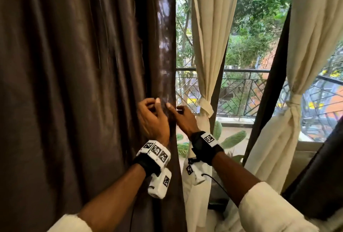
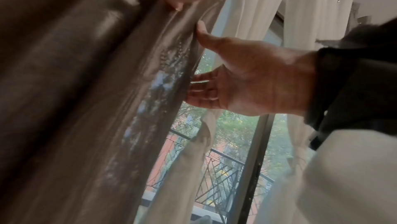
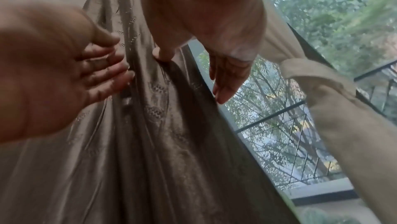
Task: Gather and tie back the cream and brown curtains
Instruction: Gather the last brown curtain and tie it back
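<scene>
The brown curtain point(image 1: 89, 86) hangs loose on the left, and both hands are at its right edge. My left hand point(image 1: 152, 116) touches the front of the fabric with lightly bent fingers point(image 3: 107, 67). My right hand point(image 1: 182, 118) is at the edge itself. Its thumb point(image 3: 163, 54) presses a fold and its straight fingers point(image 3: 223, 81) reach past the edge on the window side. The left wrist view shows the right hand point(image 2: 247, 81) from the palm side. Two cream curtains point(image 1: 209, 32) point(image 1: 306, 36) hang gathered, each bound at the waist by a cream tie point(image 1: 205, 105) point(image 1: 295, 101).
Behind the curtains is a window with a dark frame post point(image 1: 267, 92) and a balcony railing point(image 1: 239, 83), with trees beyond. Green leaves of a plant point(image 1: 232, 138) stand below the sill. More dark fabric point(image 1: 319, 185) hangs at the lower right.
</scene>
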Available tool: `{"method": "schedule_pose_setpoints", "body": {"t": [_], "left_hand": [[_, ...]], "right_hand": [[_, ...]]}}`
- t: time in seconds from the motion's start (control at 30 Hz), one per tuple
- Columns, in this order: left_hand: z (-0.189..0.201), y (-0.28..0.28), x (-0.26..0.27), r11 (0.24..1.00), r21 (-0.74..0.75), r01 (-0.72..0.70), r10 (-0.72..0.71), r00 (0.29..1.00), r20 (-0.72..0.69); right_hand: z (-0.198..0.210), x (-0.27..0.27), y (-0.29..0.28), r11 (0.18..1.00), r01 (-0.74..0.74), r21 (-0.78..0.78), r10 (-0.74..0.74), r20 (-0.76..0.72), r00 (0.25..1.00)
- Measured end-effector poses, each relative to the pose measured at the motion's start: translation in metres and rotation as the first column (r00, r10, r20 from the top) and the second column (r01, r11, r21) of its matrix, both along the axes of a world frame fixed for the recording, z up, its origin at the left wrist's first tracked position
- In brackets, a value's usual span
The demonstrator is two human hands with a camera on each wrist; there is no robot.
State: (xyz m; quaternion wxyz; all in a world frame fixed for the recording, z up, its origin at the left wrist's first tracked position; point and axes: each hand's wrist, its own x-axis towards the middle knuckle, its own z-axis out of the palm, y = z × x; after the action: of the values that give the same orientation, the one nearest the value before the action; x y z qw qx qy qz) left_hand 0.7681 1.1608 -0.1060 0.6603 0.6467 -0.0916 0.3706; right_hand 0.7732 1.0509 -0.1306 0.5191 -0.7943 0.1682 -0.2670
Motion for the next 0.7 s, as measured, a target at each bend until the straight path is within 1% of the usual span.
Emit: {"method": "schedule_pose_setpoints", "body": {"t": [0.03,0.07,0.1,0.17,0.2,0.23,0.27,0.33,0.4,0.43,0.47,0.5,0.53,0.57,0.6,0.63,0.7], "left_hand": [[-0.004,0.007,0.009,0.998,0.030,-0.054,0.054,0.999,0.009],[-0.009,0.012,0.020,0.991,0.092,-0.093,0.093,0.996,-0.003],[-0.012,0.015,0.030,0.980,0.174,-0.100,0.108,0.993,-0.039],[-0.018,0.019,0.053,0.942,0.335,-0.032,0.085,0.986,-0.144],[-0.020,0.020,0.063,0.923,0.386,0.006,0.080,0.975,-0.207],[-0.020,0.022,0.074,0.911,0.412,0.024,0.092,0.961,-0.260],[-0.020,0.025,0.085,0.905,0.425,0.017,0.120,0.948,-0.293],[-0.021,0.032,0.107,0.889,0.458,-0.031,0.201,0.924,-0.326],[-0.021,0.038,0.129,0.883,0.465,-0.062,0.254,0.897,-0.362],[-0.021,0.039,0.139,0.888,0.458,-0.045,0.247,0.886,-0.391],[-0.022,0.037,0.149,0.894,0.448,-0.019,0.224,0.885,-0.409],[-0.024,0.033,0.158,0.897,0.443,0.008,0.195,0.890,-0.412],[-0.025,0.027,0.166,0.900,0.434,0.046,0.156,0.895,-0.418],[-0.024,0.021,0.170,0.907,0.413,0.086,0.111,0.896,-0.430],[-0.024,0.014,0.177,0.918,0.378,0.118,0.064,0.899,-0.434],[-0.023,0.008,0.183,0.928,0.345,0.138,0.028,0.900,-0.434],[-0.017,0.001,0.193,0.924,0.349,0.157,0.011,0.900,-0.435]], "right_hand": [[0.004,0.002,0.005,0.999,-0.014,0.036,0.014,0.006,1.000],[0.008,0.006,0.009,0.996,-0.032,0.083,0.030,0.018,0.999],[0.011,0.011,0.011,0.989,-0.058,0.139,0.053,0.039,0.998],[0.013,0.024,0.009,0.972,-0.128,0.196,0.112,0.091,0.990],[0.013,0.032,0.005,0.971,-0.143,0.191,0.125,0.105,0.987],[0.013,0.039,0.000,0.976,-0.128,0.178,0.110,0.104,0.988],[0.014,0.045,-0.004,0.984,-0.083,0.159,0.068,0.100,0.993],[0.014,0.053,-0.017,0.991,0.101,0.092,-0.107,0.067,0.992],[0.012,0.061,-0.032,0.944,0.328,0.031,-0.329,0.023,0.944],[0.011,0.065,-0.038,0.920,0.390,0.026,-0.391,0.020,0.920],[0.011,0.072,-0.040,0.928,0.370,0.036,-0.371,0.011,0.929],[0.012,0.082,-0.040,0.965,0.252,0.073,-0.254,0.008,0.967],[0.013,0.092,-0.036,0.990,0.062,0.127,-0.063,0.005,0.998],[0.013,0.099,-0.029,0.971,-0.132,0.197,0.134,0.007,0.991],[0.013,0.108,-0.026,0.936,-0.253,0.245,0.260,0.006,0.966],[0.014,0.115,-0.024,0.904,-0.318,0.285,0.329,0.011,0.944],[0.018,0.127,-0.030,0.835,-0.380,0.397,0.387,0.066,0.920]]}}
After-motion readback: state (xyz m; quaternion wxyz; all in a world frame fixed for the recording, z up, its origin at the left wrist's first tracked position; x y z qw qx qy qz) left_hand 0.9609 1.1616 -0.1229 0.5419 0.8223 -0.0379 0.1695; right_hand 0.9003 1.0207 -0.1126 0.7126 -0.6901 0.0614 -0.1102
